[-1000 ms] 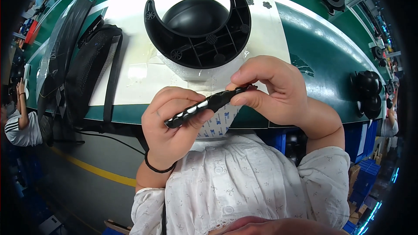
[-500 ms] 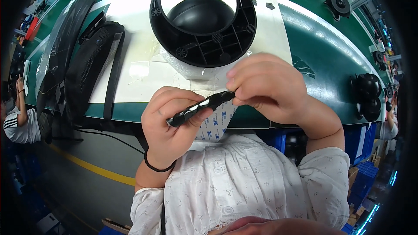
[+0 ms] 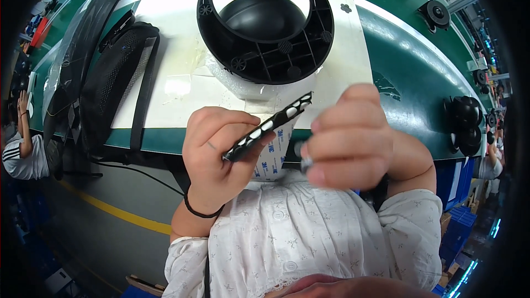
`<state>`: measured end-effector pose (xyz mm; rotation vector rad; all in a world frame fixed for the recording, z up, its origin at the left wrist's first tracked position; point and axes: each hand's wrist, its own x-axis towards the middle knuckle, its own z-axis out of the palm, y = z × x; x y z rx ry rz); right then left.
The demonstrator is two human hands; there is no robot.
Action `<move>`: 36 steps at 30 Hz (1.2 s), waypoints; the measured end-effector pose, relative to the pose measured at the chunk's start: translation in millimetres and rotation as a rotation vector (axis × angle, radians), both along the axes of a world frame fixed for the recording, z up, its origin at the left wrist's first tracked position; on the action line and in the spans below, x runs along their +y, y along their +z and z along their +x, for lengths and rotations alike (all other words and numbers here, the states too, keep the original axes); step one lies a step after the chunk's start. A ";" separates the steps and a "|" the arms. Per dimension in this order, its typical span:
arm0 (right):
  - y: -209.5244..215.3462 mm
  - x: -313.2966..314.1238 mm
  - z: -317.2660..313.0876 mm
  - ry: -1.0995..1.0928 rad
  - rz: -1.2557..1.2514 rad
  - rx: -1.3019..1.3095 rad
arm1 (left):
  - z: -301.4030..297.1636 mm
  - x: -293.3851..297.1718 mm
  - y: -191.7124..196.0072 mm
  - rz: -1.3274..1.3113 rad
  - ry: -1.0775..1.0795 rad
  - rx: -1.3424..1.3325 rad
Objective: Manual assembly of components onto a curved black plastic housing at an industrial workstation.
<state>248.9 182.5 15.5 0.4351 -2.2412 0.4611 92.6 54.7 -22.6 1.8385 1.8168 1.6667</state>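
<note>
Holding a thin black strip (image 3: 270, 125) in the left hand (image 3: 218, 157), thumb and fingers clamped on its near, lower end, the strip slanting up and to the right toward the far side. Carrying a row of pale oval pads along its face; backing paper with print hanging just behind and below. Looking light and slightly flexible, likely bending if squeezed mid-length, so best pinched by the edges at one end, as here, keeping fingertips off the pads. Pads probably sticky and soft, easily spoiled by touch.

Hovering just right of the strip with the right hand (image 3: 353, 138), fingers curled together, blurred; seeming to pinch something small and pale at the fingertips, but impossible to tell for sure. Not touching the strip at this moment, as far as visible.

Lying beyond the hands on a white sheet (image 3: 176, 66): a black crescent base (image 3: 270, 38), hard moulded plastic, ribbed inside, with a smooth dome in its hollow, resting on a crinkled clear bag. Looking rigid and fairly heavy, safest gripped by the rim.

Lying at far left: a black mesh panel (image 3: 113, 80), matte and springy-looking, beside a glossy wrapped part. Running under everything: a green belt (image 3: 408, 72), smooth. Sitting at right on the belt: small black round parts (image 3: 466, 124).
</note>
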 end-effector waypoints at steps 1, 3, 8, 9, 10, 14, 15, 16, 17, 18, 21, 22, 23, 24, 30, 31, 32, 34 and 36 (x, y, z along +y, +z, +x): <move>2.1 -0.3 0.4 -0.006 0.002 -0.004 | 0.1 1.5 -0.3 0.003 -0.013 0.020; 6.1 -1.0 -2.0 -0.079 -0.153 -0.106 | 2.2 3.2 0.8 0.009 -0.030 0.037; 12.7 8.9 -11.2 0.253 -0.266 -0.380 | -1.6 4.5 2.1 0.006 -0.049 0.080; 13.8 11.2 -13.9 0.252 -0.265 -0.383 | -3.5 4.8 1.2 -0.017 -0.077 0.062; 14.3 13.0 -18.3 0.216 -0.261 -0.324 | -4.5 5.5 -5.8 0.026 -0.038 0.053; 19.6 12.7 -36.2 0.051 -0.243 -0.091 | -8.2 2.0 -10.0 0.049 0.015 0.071; 22.1 11.2 -40.1 0.006 -0.237 -0.034 | -8.3 3.8 -7.3 0.052 0.014 0.066; 27.5 9.3 -45.6 -0.053 -0.301 -0.098 | -9.1 7.0 -2.9 0.073 0.106 0.152; 31.7 7.3 -51.1 -0.112 -0.365 -0.162 | -9.8 10.6 -1.1 0.093 0.199 0.237; 31.3 5.6 -55.8 -0.107 -0.460 -0.213 | -10.0 15.2 -2.7 0.107 0.175 0.218; 22.4 4.8 -61.4 -0.118 -0.524 -0.257 | -11.9 21.4 -7.1 0.087 0.117 0.239; 24.8 7.8 -62.4 -0.166 -0.405 -0.266 | -13.1 23.7 -9.0 0.110 0.105 0.232; 24.3 8.2 -62.5 -0.164 -0.402 -0.274 | -14.3 25.0 -10.8 0.133 0.094 0.226; 22.9 8.2 -62.6 -0.147 -0.317 -0.239 | -15.5 24.6 -11.8 0.133 0.098 0.219; 29.3 -10.5 -50.2 -0.298 0.184 -0.263 | -8.6 22.1 -6.9 -0.048 -0.041 -0.168; 29.4 -12.5 -50.0 -0.315 0.264 -0.276 | -8.6 22.7 -8.9 -0.047 -0.038 -0.171; 29.8 -13.0 -50.0 -0.332 0.344 -0.288 | -8.9 24.2 -12.1 0.023 -0.004 -0.087; 43.9 -8.9 -49.6 -0.297 0.244 -0.363 | -16.8 26.8 -14.5 0.134 0.066 0.195; 50.3 0.8 -60.8 -0.231 0.093 -0.377 | -18.4 29.4 -19.9 0.189 0.051 0.168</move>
